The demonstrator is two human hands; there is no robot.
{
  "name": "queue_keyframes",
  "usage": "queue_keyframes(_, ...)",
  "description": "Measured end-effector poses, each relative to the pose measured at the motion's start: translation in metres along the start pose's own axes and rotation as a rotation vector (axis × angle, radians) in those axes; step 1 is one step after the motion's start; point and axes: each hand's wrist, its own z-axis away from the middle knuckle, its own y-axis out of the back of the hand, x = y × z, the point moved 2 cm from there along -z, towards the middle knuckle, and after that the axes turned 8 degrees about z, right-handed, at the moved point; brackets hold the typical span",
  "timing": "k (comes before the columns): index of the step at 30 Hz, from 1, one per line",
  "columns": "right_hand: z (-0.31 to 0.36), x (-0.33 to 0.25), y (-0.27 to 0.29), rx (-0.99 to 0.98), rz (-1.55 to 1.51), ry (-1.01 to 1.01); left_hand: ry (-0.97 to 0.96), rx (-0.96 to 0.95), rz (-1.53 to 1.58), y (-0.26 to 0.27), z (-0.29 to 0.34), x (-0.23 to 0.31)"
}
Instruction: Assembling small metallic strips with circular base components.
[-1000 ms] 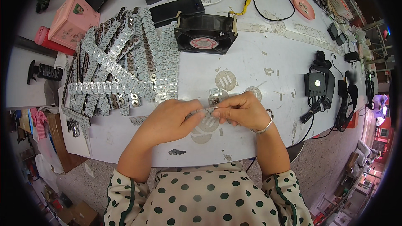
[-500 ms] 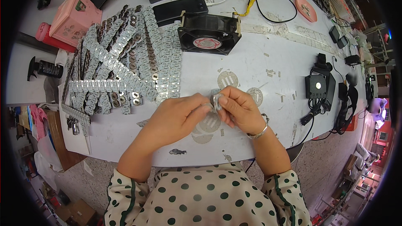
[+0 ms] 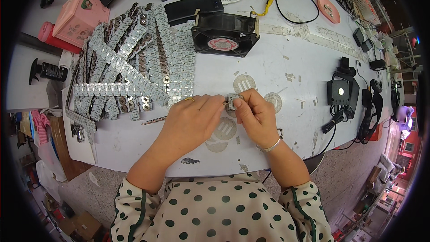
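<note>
My left hand (image 3: 190,118) and my right hand (image 3: 257,114) meet above the near middle of the table. Between their fingertips is a strip of small silver-grey circuit boards (image 3: 232,101); the right thumb and fingers pinch its end. The left fingers are closed around its other part, mostly hidden by the hand. A thin brown-and-silver strip end (image 3: 153,120) shows beyond the left side of my left hand, perhaps the same strip. To the left lies a crisscrossed pile of similar circuit-board strips (image 3: 130,69), some showing round metal discs.
A black fan (image 3: 224,36) stands beyond my hands, with black power banks (image 3: 193,9) behind it. A pink box (image 3: 81,17) sits at far left. At right are a black adapter with cables (image 3: 338,93) and a pink dish (image 3: 328,10). Tape scraps (image 3: 293,77) dot the tabletop.
My left hand has turned, its back now facing up, with a strip end showing beyond it. My right hand has shifted slightly left, and its thumb lies along the strip.
</note>
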Motion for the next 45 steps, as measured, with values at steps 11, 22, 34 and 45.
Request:
queue_keyframes(11,-0.002,0.005,-0.002,-0.008,0.063,0.035,0.018,-0.042,-0.078,-0.004,-0.001,0.000)
queue_keyframes(22,-0.002,0.004,0.003,-0.008,-0.257,-0.171,0.054,-0.040,-0.204,-0.007,-0.007,0.010)
queue_keyframes(34,-0.011,0.002,0.020,0.143,0.471,0.183,0.382,-0.205,-0.142,-0.003,-0.003,-0.011)
queue_keyframes(45,-0.007,0.000,0.019,-0.327,0.068,-0.048,0.280,-0.386,0.156,0.018,0.006,-0.012)
